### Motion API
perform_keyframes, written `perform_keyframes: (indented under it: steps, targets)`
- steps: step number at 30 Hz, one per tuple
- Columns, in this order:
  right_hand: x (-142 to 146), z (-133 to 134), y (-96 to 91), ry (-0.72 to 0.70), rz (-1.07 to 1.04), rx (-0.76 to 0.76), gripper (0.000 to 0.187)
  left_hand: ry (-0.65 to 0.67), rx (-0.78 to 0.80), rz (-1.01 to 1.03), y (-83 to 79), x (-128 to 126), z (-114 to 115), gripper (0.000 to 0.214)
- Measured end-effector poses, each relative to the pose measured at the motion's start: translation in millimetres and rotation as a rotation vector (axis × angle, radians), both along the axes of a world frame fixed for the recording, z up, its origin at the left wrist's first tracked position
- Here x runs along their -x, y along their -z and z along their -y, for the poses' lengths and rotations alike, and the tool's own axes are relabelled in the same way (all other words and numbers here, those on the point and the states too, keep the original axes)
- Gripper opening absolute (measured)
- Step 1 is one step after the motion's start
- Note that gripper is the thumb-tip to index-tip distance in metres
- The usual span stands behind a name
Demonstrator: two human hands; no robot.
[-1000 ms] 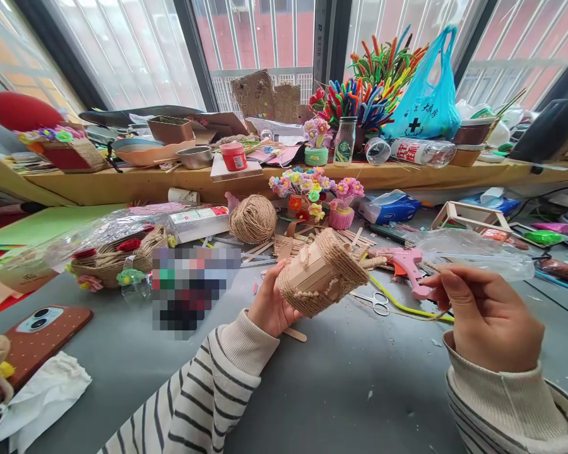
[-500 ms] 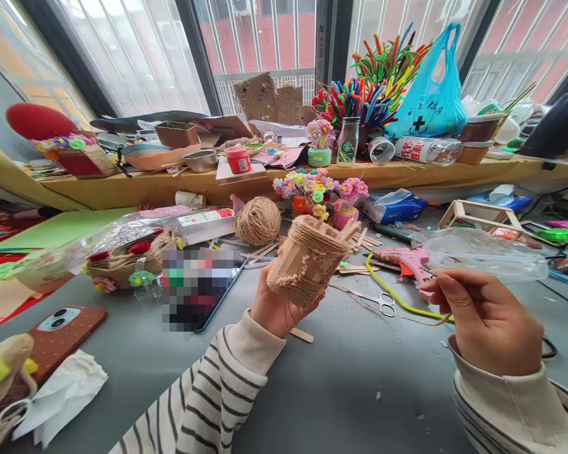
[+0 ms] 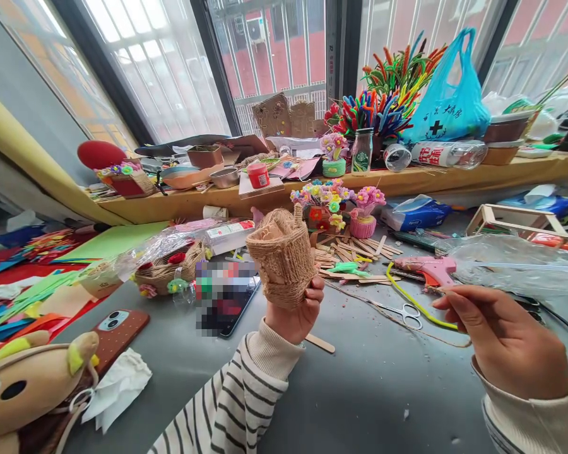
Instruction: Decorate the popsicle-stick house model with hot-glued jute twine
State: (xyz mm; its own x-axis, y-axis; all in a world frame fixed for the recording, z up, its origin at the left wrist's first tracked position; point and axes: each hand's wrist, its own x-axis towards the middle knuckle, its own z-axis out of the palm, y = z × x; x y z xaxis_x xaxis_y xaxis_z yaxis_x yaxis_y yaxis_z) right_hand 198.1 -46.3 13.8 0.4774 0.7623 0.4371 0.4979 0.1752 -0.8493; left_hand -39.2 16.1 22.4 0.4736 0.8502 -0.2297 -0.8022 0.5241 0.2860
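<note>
My left hand is wrapped round a small twine-covered cup, gripping it from below and the right side. Its wall is wound with jute twine, and a twine-wrapped stub rises at the rim. Thumb and fingers of my right hand are pinched together on a length of jute twine, which trails left across the table toward the cup. Between the hands lie small scissors with white handles. A pink glue gun rests just beyond my right hand.
Wooden craft sticks are scattered behind the cup, with one stick near my left wrist. Left of it are a phone, a decorated basket, a brown-cased phone and a plush toy. Flower pots stand farther back.
My left hand has turned the cup, which now stands more upright and shows another side. The view has swung left. My right hand keeps its pinch on the twine.
</note>
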Motion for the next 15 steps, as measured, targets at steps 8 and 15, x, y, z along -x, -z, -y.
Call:
perform_keyframes:
  steps: [8,15]
  targets:
    - [-0.7,0.1,3.2,-0.042,0.013,-0.008,0.028,0.001,-0.010,0.027,0.8,-1.7,1.0,0.034]
    - [0.7,0.5,2.9,-0.039,0.043,0.035,0.032,-0.002,-0.031,0.051,3.8,-0.5,1.5,0.043]
